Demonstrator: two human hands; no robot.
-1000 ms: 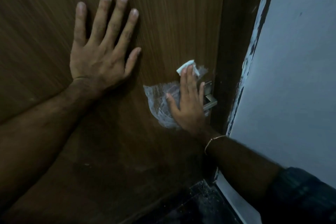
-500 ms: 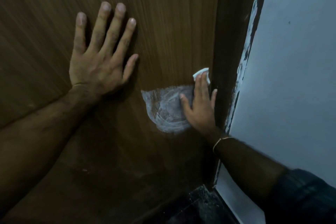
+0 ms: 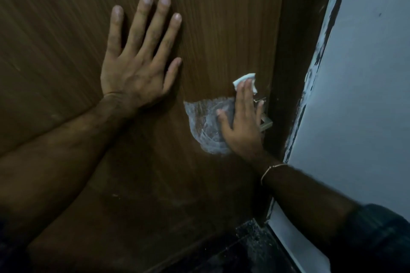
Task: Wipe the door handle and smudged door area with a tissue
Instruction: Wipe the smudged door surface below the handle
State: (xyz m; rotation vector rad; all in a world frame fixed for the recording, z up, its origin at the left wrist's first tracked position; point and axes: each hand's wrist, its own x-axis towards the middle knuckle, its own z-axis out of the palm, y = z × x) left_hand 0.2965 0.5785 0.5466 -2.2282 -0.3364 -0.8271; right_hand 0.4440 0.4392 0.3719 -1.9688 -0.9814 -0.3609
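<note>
On my left, the left hand [image 3: 135, 68] lies flat against the brown wooden door [image 3: 221, 17], fingers straight and spread wide, holding nothing. Moving right, I see a whitish, foamy smudge [image 3: 200, 126] on the door, just below and right of that hand. The right hand [image 3: 243, 122] covers the smudge's right edge, its fingers straight and close together, pressing a white tissue [image 3: 244, 78] flat to the wood; a corner of the tissue pokes out above the fingertips. Just right of those fingers, the metal door handle [image 3: 265, 121] shows partly, close to the door's edge, with the little finger lying across it. A thin bracelet [image 3: 271, 168] circles the right wrist. Further right stand the dark door frame [image 3: 304, 51] and a pale wall [image 3: 366, 95].
</note>
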